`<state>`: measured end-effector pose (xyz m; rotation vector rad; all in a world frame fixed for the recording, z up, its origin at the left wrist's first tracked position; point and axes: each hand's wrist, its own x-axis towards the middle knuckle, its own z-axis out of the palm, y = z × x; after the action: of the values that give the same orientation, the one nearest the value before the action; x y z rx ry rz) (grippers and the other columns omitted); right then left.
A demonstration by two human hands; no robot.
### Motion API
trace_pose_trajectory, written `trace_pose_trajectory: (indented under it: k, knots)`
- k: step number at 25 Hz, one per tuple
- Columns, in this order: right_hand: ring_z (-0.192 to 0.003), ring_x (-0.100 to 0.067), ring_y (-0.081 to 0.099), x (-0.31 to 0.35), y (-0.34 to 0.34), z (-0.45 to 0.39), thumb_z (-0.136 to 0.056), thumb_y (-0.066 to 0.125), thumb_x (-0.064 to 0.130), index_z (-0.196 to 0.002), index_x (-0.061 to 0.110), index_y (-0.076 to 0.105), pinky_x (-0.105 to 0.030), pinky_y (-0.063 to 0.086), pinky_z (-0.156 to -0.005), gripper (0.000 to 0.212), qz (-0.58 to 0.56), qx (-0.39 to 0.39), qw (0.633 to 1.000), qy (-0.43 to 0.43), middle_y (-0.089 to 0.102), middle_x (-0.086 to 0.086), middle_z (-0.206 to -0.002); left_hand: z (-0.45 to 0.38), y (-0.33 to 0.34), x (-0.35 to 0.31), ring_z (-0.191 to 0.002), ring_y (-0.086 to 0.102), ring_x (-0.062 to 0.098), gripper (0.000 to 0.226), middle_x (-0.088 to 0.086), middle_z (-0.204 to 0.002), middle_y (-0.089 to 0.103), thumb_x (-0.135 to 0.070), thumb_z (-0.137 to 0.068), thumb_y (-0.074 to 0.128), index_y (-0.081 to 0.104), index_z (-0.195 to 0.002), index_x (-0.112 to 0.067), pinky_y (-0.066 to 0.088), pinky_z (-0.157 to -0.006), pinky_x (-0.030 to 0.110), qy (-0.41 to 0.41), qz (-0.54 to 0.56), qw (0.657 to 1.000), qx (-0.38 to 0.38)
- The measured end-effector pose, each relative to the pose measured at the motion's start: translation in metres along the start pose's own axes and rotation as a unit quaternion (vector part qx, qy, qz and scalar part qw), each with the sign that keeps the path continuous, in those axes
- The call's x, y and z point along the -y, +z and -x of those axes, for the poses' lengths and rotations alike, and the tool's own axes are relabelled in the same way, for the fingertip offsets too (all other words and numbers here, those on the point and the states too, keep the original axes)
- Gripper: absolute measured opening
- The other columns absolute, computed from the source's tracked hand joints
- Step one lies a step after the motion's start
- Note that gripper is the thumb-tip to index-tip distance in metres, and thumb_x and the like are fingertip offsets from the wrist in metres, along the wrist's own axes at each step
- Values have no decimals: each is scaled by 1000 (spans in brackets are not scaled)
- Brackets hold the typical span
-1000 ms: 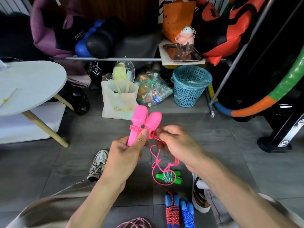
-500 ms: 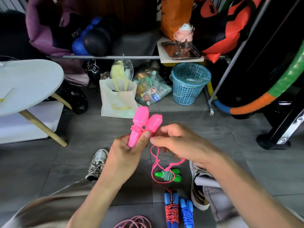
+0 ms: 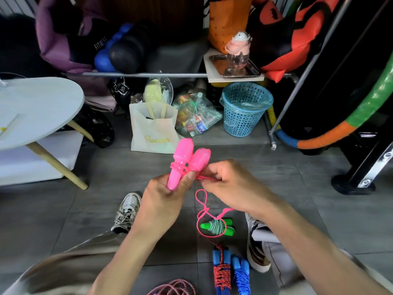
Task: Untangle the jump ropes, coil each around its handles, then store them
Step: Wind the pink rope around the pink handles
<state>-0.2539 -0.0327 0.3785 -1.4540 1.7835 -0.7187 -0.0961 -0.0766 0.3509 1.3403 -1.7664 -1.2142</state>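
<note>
Two pink handles (image 3: 187, 160) gripped side by side in left hand (image 3: 163, 199), long axes toward 12 o'clock. Pink cord (image 3: 203, 207) pinched by right hand (image 3: 231, 186), just at 3 o'clock of handles; slack loop hangs toward 6 o'clock, still unwound.

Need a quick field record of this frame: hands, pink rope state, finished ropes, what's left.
left hand: grips the pink handles, held side by side
right hand: pinches the pink cord beside the handles
pink rope: a few turns round the handles, loose loop hanging below
coiled on floor: green rope; blue-handled ropes
uncoiled: pink-and-white rope at bottom edge
nearby container: blue basket
</note>
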Motion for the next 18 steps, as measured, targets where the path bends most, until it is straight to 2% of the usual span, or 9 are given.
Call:
trace_pose_trajectory:
  k: [1, 3, 5, 6, 8, 11, 13, 15, 18]
  knots:
    - [-54, -5, 40, 2, -1, 0, -87, 57, 26, -84, 8, 67, -29, 32, -55, 22, 6, 16, 1000, 5, 58, -7, -64, -1, 1, 1, -50, 30, 22, 58, -5, -47, 38, -67, -72, 57, 57, -66, -9, 29, -48, 31, 5, -38, 999, -14]
    - [-49, -5, 41, 3, -5, 2, -87, 57, 24, -74, 10, 65, -23, 30, -49, 20, 81, 8, 997, 11, 57, -1, -59, 0, 2, 2, -54, 45, 25, 39, -4, -49, 47, -58, -79, 64, 54, -63, -24, 37, -48, 30, 32, -149, 988, -35]
    - [-47, -9, 41, 4, -11, 6, -88, 58, 28, -61, 11, 54, -21, 30, -45, 33, 156, -3, 987, 27, 47, 1, -51, 1, 7, 7, -71, 61, 29, 23, -1, -65, 62, -46, -83, 68, 59, -80, -25, 48, -59, 35, 59, -249, 966, -36]
    - [-47, -11, 42, 2, -14, 6, -89, 58, 27, -61, 10, 52, -23, 33, -47, 33, 149, 10, 988, 32, 44, 2, -49, 1, 9, 10, -80, 63, 33, 20, 2, -76, 67, -41, -85, 66, 59, -90, -23, 50, -65, 38, 65, -287, 955, -32]
    - [-48, -10, 46, 1, -18, 9, -88, 56, 18, -70, 7, 58, -30, 42, -52, 21, 122, 60, 990, 22, 48, 1, -51, 1, 10, 17, -87, 64, 36, 17, 8, -87, 69, -36, -87, 62, 57, -96, -22, 51, -70, 40, 59, -335, 940, -12]
    - [-62, -15, 51, -2, -24, 16, -82, 56, 16, -85, 16, 68, -31, 38, -59, 12, 233, 70, 969, -45, 58, 1, -65, 2, 12, 23, -91, 64, 35, 15, 7, -92, 68, -35, -88, 56, 56, -95, -21, 50, -71, 38, 44, -378, 924, 38]
    - [-69, -14, 49, -2, -27, 19, -77, 59, 19, -92, 28, 69, -27, 35, -62, 20, 294, 40, 952, -70, 53, 6, -67, 5, 16, 25, -92, 64, 33, 18, 5, -94, 68, -38, -87, 56, 56, -94, -22, 50, -72, 36, 36, -387, 919, 66]
    - [-68, -8, 45, -1, -29, 19, -74, 60, 14, -96, 29, 65, -25, 32, -65, 27, 294, 30, 951, -91, 46, 13, -66, 5, 17, 23, -90, 64, 30, 19, 3, -93, 67, -40, -86, 59, 56, -92, -22, 49, -73, 35, 22, -373, 923, 95]
    - [-68, -4, 44, 3, -29, 16, -74, 60, 12, -93, 30, 59, -23, 33, -65, 26, 278, -11, 946, -166, 51, 18, -69, 4, 11, 15, -66, 56, 15, 28, -4, -67, 56, -40, -84, 67, 50, -71, -22, 40, -60, 28, -11, -305, 934, 186]
